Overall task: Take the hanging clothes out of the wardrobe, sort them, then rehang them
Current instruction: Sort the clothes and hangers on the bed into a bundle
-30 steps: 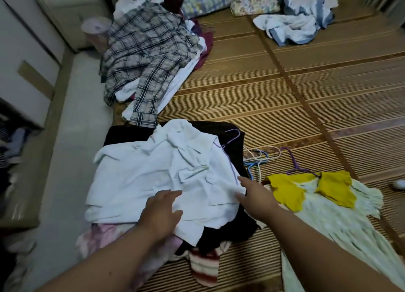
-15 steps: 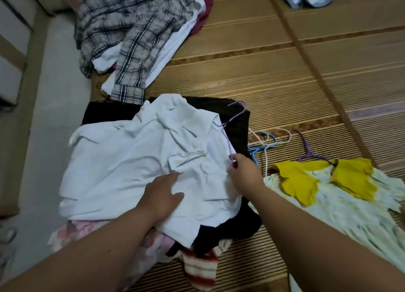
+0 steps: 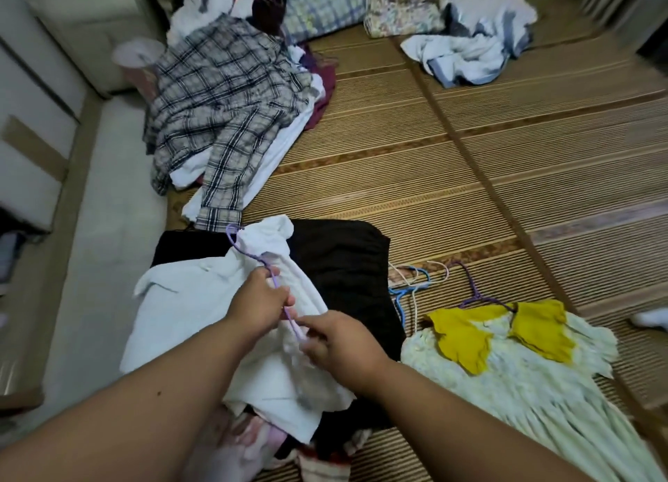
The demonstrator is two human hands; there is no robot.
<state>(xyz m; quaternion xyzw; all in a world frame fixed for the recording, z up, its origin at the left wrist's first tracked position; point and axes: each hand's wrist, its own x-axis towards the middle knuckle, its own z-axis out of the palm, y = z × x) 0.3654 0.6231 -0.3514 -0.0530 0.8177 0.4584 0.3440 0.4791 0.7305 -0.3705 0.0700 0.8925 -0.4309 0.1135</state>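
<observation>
A white shirt (image 3: pixel 202 301) lies bunched on top of a pile with a black garment (image 3: pixel 343 264) beneath it. A thin purple hanger (image 3: pixel 253 257) runs through the shirt, its hook pointing away from me. My left hand (image 3: pixel 258 302) grips the hanger's wire near the neck. My right hand (image 3: pixel 339 344) pinches the lower end of the same wire together with the white cloth. A pale green dress with a yellow collar (image 3: pixel 506 366) lies on another purple hanger to the right.
Loose blue and white hangers (image 3: pixel 415 283) lie on the bamboo mat (image 3: pixel 506 156) between the pile and the dress. A plaid shirt pile (image 3: pixel 224 102) sits at the far left, a blue and white garment (image 3: pixel 477 51) at the far right, bags behind.
Both hands left the flat shirt and closed on the purple hanger. The shirt has been gathered and folded leftward, baring more of the black garment. The hanger's hook swung from right to left.
</observation>
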